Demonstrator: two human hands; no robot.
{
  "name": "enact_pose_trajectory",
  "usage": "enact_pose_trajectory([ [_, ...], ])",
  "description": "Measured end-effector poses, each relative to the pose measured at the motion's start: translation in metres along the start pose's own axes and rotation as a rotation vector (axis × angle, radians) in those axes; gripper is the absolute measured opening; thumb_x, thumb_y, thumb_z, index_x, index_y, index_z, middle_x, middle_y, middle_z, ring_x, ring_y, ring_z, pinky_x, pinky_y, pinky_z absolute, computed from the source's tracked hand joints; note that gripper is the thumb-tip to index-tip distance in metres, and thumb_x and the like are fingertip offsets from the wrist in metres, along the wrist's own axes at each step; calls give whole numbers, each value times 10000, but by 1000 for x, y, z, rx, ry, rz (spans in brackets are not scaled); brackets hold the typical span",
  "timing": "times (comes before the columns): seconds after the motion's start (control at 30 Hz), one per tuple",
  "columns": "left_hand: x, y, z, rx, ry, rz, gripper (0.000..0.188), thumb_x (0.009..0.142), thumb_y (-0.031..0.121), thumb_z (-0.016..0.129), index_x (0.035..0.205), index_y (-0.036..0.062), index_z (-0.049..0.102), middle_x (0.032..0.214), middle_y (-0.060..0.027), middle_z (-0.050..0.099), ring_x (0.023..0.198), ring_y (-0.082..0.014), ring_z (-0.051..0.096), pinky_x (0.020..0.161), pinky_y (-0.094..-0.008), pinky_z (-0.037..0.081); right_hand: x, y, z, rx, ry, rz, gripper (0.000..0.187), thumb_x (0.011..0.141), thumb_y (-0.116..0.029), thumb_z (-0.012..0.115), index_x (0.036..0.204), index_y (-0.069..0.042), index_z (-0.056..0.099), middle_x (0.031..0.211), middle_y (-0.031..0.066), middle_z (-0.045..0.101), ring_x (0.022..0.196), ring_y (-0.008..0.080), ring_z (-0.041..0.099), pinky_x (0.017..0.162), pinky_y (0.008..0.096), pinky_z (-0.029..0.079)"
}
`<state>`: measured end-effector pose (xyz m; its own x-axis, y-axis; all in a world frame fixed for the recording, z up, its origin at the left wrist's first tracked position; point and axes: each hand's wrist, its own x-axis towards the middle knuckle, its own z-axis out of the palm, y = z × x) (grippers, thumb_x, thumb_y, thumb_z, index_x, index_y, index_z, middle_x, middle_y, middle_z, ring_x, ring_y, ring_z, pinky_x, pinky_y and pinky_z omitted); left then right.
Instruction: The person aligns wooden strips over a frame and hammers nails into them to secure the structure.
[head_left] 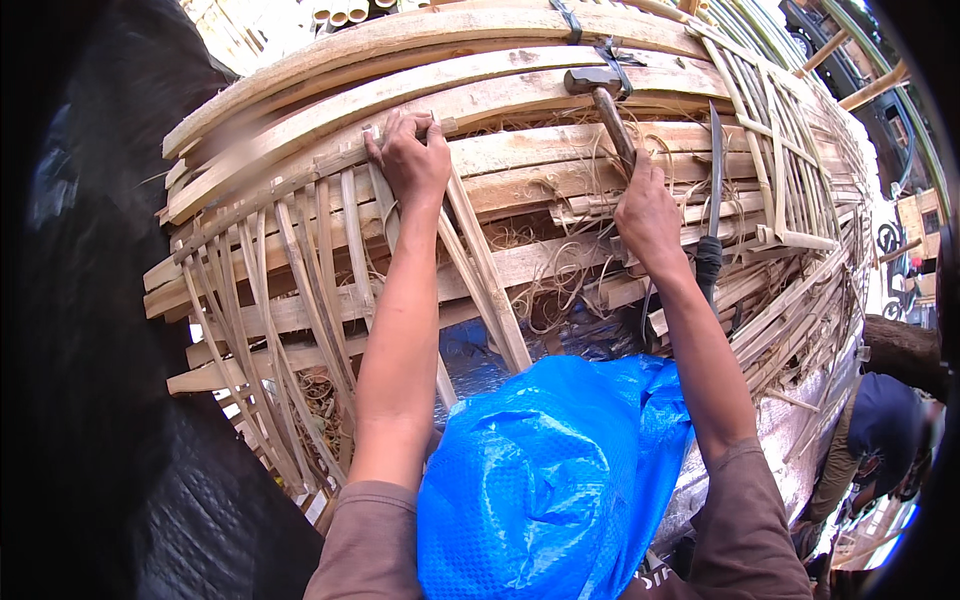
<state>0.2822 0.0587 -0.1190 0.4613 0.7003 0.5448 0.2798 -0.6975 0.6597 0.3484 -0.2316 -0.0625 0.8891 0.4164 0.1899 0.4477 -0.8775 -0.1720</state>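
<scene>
My right hand (650, 210) grips a hammer (614, 125) by its wooden handle, with the dark metal head raised over the wooden planks. My left hand (412, 158) is closed at the top of a slatted frame (300, 255), where upright slats meet a thin cross strip (250, 203). A small thin thing shows at its fingertips, too small to name. Two loose-looking slats (480, 265) slant down beside my left wrist. Near my right forearm lies a long knife (715, 180) with a black handle, its blade pointing away from me.
Long planks (510, 160) are stacked across the work area, with curly shavings (550, 285) among them. Another slatted frame (775, 130) lies at the far right. Blue plastic sheeting (540, 470) covers my lap. Black sheeting (90, 250) hangs at left; a person (885, 430) bends at right.
</scene>
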Motion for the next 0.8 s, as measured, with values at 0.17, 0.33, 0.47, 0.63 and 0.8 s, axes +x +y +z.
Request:
enact_pose_trajectory([
  [0.17,-1,-2,0,-11,12,-3,64,831,157,727,872,108,727,1044,-77,735,1237,-295,584,1190,-556,146,13,-9,-48,175,-33,22,406,938,-179,578,1280,19,482,944,246,672,895,394,686,780,515,520],
  [0.33,-1,-2,0,-30,13,-8,50,823,151,726,854,112,718,1058,-69,729,1252,-296,574,1192,-561,139,8,-36,-60,921,-240,182,428,964,-273,650,1264,9,534,767,5,552,663,70,556,564,242,457],
  [0.47,-1,2,-1,-25,-1,-9,38,823,149,723,835,118,705,1075,-53,725,1255,-294,571,1191,-564,139,4,-56,-57,860,-233,-22,467,928,-279,694,1255,13,533,809,74,611,690,158,602,619,317,486],
  [0.63,0,-3,-1,-33,12,-1,36,827,142,709,821,111,693,1056,-53,722,1235,-285,584,1185,-575,144,-3,-89,-54,526,-174,-262,496,898,-263,691,1307,-53,503,864,248,667,826,418,662,753,473,503],
  [0.8,-1,-2,0,-41,36,15,30,832,130,695,829,104,680,1015,-72,716,1214,-298,596,1182,-587,140,-11,-108,-53,394,-253,-280,486,904,-220,679,1330,-54,512,903,247,678,872,409,671,770,464,491],
])
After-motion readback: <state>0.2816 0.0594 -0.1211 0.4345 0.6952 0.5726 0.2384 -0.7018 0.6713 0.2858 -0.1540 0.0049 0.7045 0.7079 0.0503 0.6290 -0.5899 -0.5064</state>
